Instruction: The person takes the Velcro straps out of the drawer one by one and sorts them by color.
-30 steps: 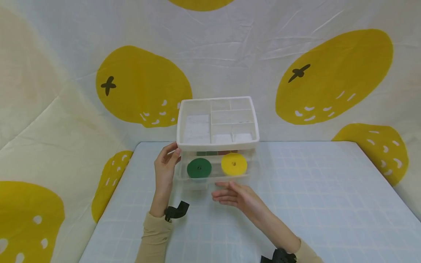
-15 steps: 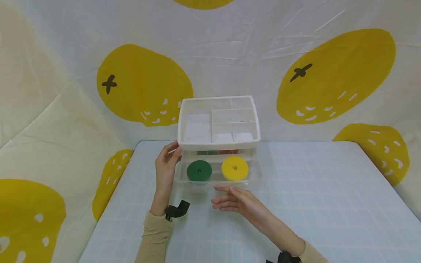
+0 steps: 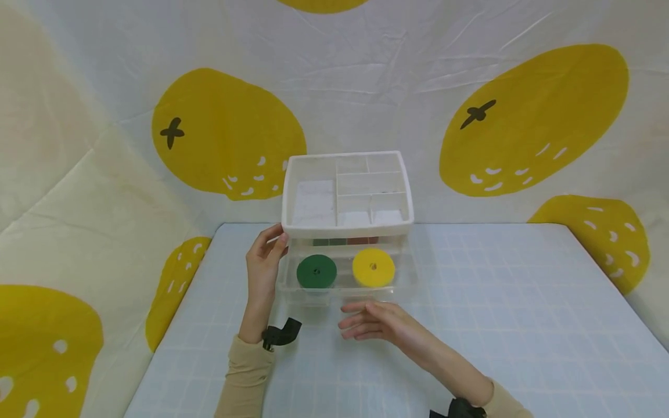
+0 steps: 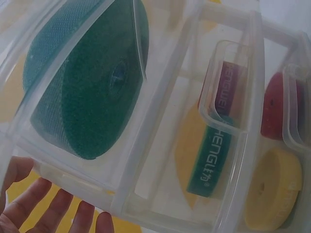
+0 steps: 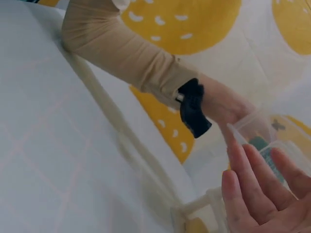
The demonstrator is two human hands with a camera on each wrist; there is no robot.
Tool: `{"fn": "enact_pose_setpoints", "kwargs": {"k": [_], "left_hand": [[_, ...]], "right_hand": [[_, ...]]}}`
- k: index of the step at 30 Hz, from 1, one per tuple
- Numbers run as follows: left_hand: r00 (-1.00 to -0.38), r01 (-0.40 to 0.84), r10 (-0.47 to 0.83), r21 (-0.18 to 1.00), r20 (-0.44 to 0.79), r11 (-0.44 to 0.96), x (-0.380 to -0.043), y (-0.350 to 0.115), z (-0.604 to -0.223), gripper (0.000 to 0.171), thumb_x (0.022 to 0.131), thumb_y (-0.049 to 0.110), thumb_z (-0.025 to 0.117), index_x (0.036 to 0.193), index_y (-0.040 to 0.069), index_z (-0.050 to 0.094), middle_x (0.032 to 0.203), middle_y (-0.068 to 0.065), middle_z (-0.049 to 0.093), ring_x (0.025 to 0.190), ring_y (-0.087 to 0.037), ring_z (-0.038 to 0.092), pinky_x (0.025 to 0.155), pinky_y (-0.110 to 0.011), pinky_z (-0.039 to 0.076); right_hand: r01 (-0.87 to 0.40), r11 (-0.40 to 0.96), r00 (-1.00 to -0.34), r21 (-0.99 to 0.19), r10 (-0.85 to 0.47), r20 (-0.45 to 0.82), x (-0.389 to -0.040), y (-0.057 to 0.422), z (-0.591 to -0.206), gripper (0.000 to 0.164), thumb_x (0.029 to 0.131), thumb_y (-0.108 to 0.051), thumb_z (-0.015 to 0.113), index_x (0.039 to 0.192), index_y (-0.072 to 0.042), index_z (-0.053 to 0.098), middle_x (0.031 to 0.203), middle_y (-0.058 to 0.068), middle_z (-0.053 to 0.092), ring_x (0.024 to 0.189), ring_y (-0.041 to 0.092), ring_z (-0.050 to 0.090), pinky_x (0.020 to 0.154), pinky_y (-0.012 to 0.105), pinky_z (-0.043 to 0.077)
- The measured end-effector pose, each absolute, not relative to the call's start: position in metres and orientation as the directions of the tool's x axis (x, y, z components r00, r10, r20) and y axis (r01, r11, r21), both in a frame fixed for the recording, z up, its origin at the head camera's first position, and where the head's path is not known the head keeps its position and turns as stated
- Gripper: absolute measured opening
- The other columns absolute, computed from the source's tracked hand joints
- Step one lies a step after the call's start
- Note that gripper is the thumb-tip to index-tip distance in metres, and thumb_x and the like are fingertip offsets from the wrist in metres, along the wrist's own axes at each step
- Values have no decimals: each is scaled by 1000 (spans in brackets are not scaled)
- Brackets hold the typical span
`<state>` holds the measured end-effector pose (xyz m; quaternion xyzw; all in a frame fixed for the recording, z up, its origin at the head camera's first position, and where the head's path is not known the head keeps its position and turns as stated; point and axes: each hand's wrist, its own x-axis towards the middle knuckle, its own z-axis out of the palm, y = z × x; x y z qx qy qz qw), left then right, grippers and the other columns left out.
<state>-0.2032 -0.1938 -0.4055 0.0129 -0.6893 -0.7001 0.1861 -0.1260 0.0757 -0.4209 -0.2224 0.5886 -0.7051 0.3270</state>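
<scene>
A white plastic drawer organizer (image 3: 347, 232) with a divided top tray stands at the table's back. One clear drawer (image 3: 345, 290) is pulled out of it toward me. A green tape roll (image 3: 316, 278) and a yellow tape roll (image 3: 373, 276) lie in this drawer. My left hand (image 3: 263, 267) rests against the organizer's left side, its fingertips touching the wall near the top. In the left wrist view the green roll (image 4: 99, 107) shows large through clear plastic. My right hand (image 3: 378, 322) hovers just in front of the drawer, fingers extended, holding nothing.
More drawers in the left wrist view hold a green-edged roll with lettering (image 4: 211, 162), a red roll (image 4: 277, 107) and another yellow roll (image 4: 272, 189). A patterned cloth (image 3: 366, 104) hangs behind the table (image 3: 496, 325), which has a pale grid cover.
The drawer has come slightly farther out toward me. My right hand has moved back from the drawer front. The left hand stays at the organizer's side.
</scene>
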Motion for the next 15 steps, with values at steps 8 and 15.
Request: {"fn": "enact_pose_setpoints", "kwargs": {"k": [8,15], "left_hand": [[-931,234,-283,972,232,27,-205,-195,-407,33,91,28,66,121,12,64,113,7,62,101,-17,61,90,-29,56],[-930,239,-282,971,236,26,-204,-195,-407,33,91,29,67,120,13,64,113,7,63,101,-17,61,91,-30,56]], "right_hand": [[57,48,-613,-997,-787,-73,-122,85,-403,41,106,-24,35,133,0,52,127,25,61,111,29,65,99,33,52],[-177,260,-630,-949,-771,-93,-113,95,-378,29,103,-27,45,128,-20,58,124,3,65,108,10,64,92,20,51]]}}
